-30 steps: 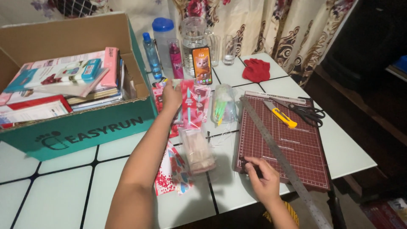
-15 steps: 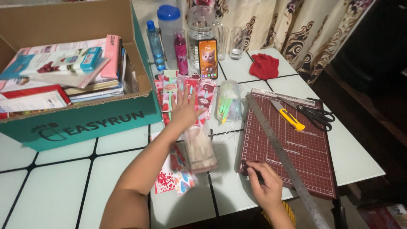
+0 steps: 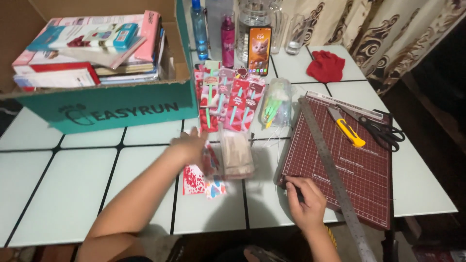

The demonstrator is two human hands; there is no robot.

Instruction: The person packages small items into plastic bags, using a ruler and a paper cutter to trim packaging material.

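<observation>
My left hand point(image 3: 190, 145) lies on the white tiled table point(image 3: 73, 194), fingers on a small pile of heart-patterned paper packets point(image 3: 200, 180), beside a clear bag of pale wooden sticks point(image 3: 236, 155). Whether it grips a packet is hidden by the hand itself. My right hand point(image 3: 306, 201) rests curled on the near left corner of a dark red cutting mat point(image 3: 347, 165), apparently around a small dark item. A long metal ruler point(image 3: 332, 170) lies diagonally across the mat.
A teal cardboard box point(image 3: 107, 104) full of books stands at the left. Red packets of pens point(image 3: 228, 97), a clear bag point(image 3: 276, 104), a phone point(image 3: 259, 51), bottles, a jug and glass stand behind. A yellow utility knife point(image 3: 347, 128), scissors point(image 3: 381, 128) and red cloth point(image 3: 326, 65) lie right.
My left hand has pulled back from the red pen packets toward me and now sits on the patterned paper packets. The right hand stays at the mat's corner.
</observation>
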